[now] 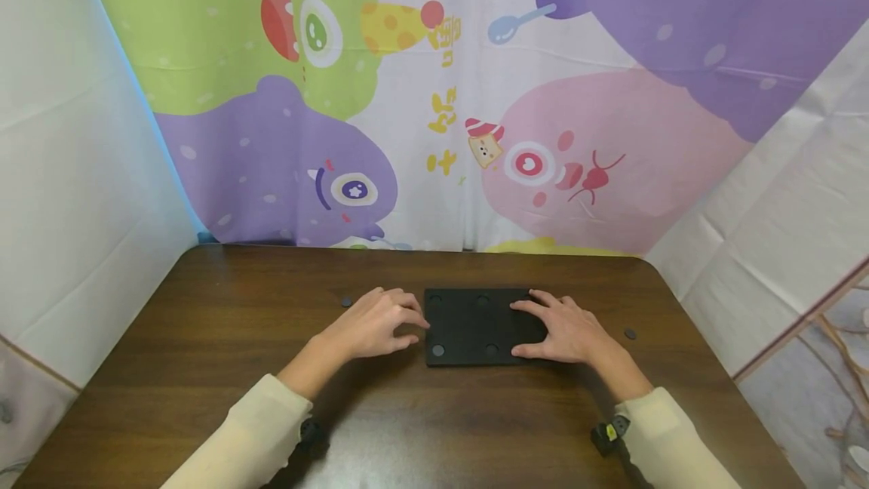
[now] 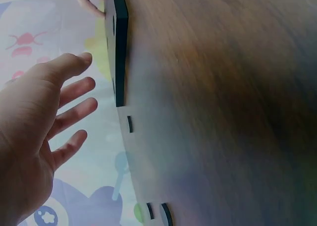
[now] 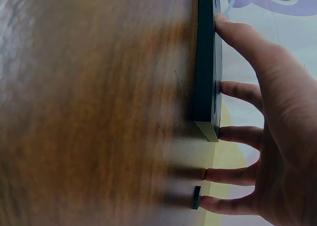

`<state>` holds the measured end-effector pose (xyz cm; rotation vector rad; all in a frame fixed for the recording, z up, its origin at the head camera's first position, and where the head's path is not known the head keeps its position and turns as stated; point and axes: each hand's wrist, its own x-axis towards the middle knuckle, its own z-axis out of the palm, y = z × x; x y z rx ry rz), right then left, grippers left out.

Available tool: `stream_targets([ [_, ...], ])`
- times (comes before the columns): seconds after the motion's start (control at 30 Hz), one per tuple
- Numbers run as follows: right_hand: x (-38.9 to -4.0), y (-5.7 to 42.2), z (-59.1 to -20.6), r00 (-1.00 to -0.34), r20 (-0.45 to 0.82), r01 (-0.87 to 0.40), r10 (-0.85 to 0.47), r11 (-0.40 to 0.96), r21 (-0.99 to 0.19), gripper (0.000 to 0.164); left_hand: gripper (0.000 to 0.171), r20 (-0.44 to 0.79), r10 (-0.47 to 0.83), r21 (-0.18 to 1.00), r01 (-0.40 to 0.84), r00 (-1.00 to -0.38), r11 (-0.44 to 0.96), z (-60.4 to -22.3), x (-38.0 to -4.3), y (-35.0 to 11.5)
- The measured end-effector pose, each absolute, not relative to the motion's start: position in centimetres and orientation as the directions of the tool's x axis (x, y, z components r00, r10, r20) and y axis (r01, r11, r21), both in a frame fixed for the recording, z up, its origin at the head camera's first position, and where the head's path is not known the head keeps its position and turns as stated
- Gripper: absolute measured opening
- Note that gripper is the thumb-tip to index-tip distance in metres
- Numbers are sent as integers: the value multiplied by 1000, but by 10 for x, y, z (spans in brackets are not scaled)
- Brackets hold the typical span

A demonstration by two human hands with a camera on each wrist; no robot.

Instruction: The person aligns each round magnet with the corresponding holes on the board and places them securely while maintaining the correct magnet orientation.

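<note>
A flat black rectangular board (image 1: 465, 327) lies on the table, with round marks near its edges. A greyer round spot (image 1: 437, 351) shows at its near left corner. My left hand (image 1: 380, 323) hovers beside the board's left edge; in the left wrist view its fingers are spread and hold nothing. My right hand (image 1: 566, 329) is over the right end, thumb and fingertips (image 3: 225, 133) touching the top face. In the right wrist view, a small dark disc (image 3: 197, 197) is at the tip of the little finger, past the board's end.
On the brown wooden table (image 1: 434, 429), one dark disc (image 1: 347, 302) lies left of the board and another (image 1: 631, 333) to the right. Several thin discs (image 2: 167, 214) show in the left wrist view. A cartoon-printed curtain (image 1: 434, 210) hangs along the back edge.
</note>
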<state>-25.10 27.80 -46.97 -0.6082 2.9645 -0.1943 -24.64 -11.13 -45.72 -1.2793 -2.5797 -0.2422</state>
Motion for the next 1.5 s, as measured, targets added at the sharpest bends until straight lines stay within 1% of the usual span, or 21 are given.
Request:
stream_targets([
  [0.23,-251,277,-469,-915,-83,-381,-396,912,-151,89,28,284,751,37,790,-596,613,-458,-248,-120],
  [0.37,-251,278,-470,-914,-78,-383,-397,912,-148,89,30,295,750,32,790,-593,612,-458,-248,-126],
  [0.5,-251,278,-470,-914,-76,-384,-397,911,-148,89,32,298,740,33,782,-602,623,-457,-248,-131],
  [0.83,-250,278,-470,-914,-70,-386,-400,910,-153,89,32,296,722,37,762,-626,646,-456,-249,-144],
  [1.03,-250,278,-470,-914,-72,-385,-399,910,-153,89,33,309,715,32,758,-627,651,-456,-250,-152],
  [1.23,-250,278,-470,-913,-70,-387,-401,909,-155,89,33,313,700,48,747,-642,663,-455,-249,-162],
  [1.5,-251,278,-470,-914,-79,-383,-398,911,-152,89,30,307,688,54,733,-658,678,-457,-246,-173],
])
